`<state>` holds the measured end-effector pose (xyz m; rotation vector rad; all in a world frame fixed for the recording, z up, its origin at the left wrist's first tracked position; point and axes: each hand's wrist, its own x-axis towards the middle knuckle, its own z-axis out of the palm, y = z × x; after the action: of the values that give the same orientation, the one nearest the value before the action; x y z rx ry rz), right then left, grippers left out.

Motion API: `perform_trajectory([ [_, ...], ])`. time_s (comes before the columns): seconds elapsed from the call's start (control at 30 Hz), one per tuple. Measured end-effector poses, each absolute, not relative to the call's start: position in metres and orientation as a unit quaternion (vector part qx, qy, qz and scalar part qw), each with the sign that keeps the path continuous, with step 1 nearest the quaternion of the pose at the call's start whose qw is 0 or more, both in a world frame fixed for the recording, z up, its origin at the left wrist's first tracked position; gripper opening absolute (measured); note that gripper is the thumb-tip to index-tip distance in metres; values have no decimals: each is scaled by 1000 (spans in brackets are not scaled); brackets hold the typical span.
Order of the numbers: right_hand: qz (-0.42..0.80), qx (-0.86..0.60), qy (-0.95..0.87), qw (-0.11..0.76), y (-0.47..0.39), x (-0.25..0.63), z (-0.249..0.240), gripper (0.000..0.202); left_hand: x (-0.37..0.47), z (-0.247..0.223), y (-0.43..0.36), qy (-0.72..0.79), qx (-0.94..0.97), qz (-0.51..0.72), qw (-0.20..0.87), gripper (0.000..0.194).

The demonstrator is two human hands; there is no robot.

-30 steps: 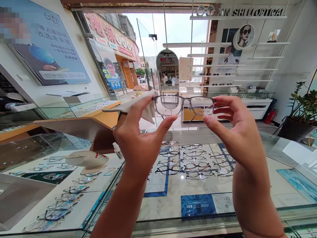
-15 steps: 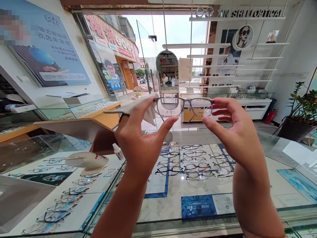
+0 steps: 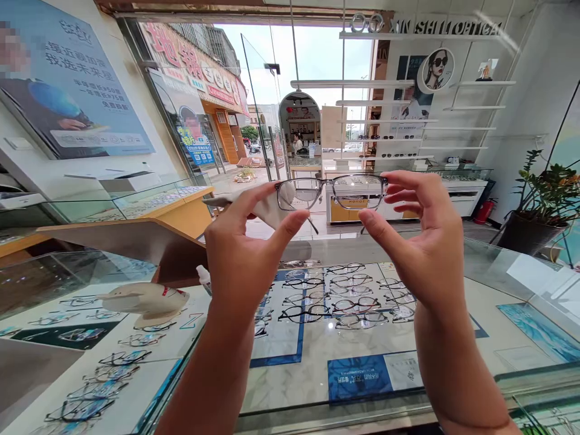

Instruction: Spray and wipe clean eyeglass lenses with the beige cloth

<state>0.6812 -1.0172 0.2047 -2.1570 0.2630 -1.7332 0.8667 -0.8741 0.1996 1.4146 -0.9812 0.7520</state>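
A pair of eyeglasses [image 3: 327, 180] with a thin dark frame is held up level in front of me, its temple tips hanging below the lenses. My left hand [image 3: 242, 244] grips its left end between thumb and fingers. A pale cleaning cloth [image 3: 266, 210] hangs behind those fingers, also in the left hand, and partly shows through the left lens. At the other end, my right hand [image 3: 423, 226] pinches the frame's right corner, its remaining fingers curled behind. Below both hands lies a glass display counter [image 3: 362, 386] with rows of eyeglasses [image 3: 351, 296].
On the left, a beige dolphin-shaped object [image 3: 147, 299] rests on the counter near a small white bottle [image 3: 203, 275]. A blue and white leaflet [image 3: 357, 377] lies at the front. An oval mirror [image 3: 299, 121] and a potted plant [image 3: 539, 205] stand beyond.
The eyeglasses and both hands have shifted slightly left in view. The frame has tilted a little, and its temple tips now show lower. The background has slid slightly left too.
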Motion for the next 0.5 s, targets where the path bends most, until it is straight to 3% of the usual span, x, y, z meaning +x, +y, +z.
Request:
perform_trajectory([
  [0.3,-642,-750,73,140,-1012,682,207,37,871,198,-876,-425,633,303,572,56],
  [0.5,-622,-756,91,184,-1012,680,206,44,868,199,-877,-425,616,334,574,54],
])
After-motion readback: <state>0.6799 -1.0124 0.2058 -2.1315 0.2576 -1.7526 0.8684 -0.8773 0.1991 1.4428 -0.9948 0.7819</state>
